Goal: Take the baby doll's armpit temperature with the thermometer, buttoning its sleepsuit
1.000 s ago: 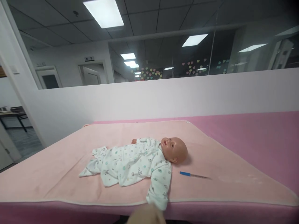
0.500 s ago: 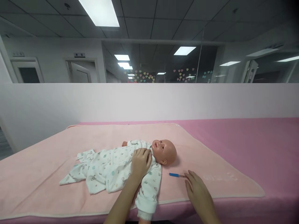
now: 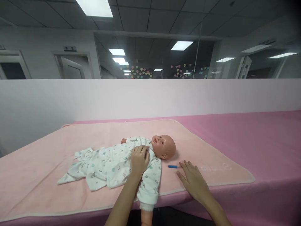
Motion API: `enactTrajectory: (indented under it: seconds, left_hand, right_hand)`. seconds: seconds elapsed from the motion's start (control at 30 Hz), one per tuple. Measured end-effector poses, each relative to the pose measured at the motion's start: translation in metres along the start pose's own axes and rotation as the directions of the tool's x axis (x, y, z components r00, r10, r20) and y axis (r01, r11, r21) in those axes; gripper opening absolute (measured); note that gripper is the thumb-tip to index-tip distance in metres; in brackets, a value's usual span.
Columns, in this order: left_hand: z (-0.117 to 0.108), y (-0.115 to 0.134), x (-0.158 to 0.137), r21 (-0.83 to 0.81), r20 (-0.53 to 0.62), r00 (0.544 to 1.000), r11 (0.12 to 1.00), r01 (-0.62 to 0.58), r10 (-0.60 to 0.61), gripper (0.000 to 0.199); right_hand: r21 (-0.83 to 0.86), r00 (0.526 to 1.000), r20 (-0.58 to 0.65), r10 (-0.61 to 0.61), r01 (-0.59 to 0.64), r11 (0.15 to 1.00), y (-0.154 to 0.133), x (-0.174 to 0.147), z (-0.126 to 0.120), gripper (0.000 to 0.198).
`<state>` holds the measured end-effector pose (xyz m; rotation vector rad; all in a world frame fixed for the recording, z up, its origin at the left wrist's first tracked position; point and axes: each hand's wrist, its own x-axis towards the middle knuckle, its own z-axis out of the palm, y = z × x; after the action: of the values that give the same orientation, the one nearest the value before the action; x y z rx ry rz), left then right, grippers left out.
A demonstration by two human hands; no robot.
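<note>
At the lower center of the frame the left hand (image 3: 139, 160) lies palm-down and unclenched on the chest of the clothed doll (image 3: 115, 163), which rests on its back on the peach blanket (image 3: 44, 172). Right of the doll's head, the right hand (image 3: 191, 177) is spread with nothing grasped, its fingertips over the thin end of the blue-handled tool (image 3: 172, 166), so the step in hand looks like steadying the doll and reaching for the tool. Lifting that tool would call for closing thumb and fingers around its partly hidden shaft.
</note>
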<state>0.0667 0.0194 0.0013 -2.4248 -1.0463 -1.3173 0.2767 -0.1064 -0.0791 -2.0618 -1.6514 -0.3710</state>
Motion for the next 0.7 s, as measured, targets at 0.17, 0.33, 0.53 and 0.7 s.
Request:
enactTrajectory:
  seconds: [0.17,0.33,0.53,0.7]
  left_hand:
    - [-0.001,0.000,0.001,0.011,0.006,1.000,1.000,0.004,-0.004,0.021]
    - [-0.001,0.000,0.001,0.019,0.003,1.000,1.000,-0.002,0.002,0.023]
    - [0.000,-0.001,0.001,0.025,-0.005,1.000,1.000,0.008,-0.007,0.023]
    - [0.000,-0.001,0.001,0.022,-0.014,1.000,1.000,0.018,-0.017,0.022]
  right_hand:
    - [-0.051,0.997,0.062,0.044,-0.041,0.998,-0.006,0.002,-0.005,0.063]
    - [-0.044,0.999,0.045,0.019,-0.017,0.999,-0.007,-0.003,-0.006,0.064]
    - [-0.066,0.999,-0.036,-0.009,0.007,0.998,-0.014,-0.015,-0.009,0.061]
    - [-0.069,0.995,-0.100,-0.027,0.020,0.997,-0.018,-0.017,-0.011,0.049]
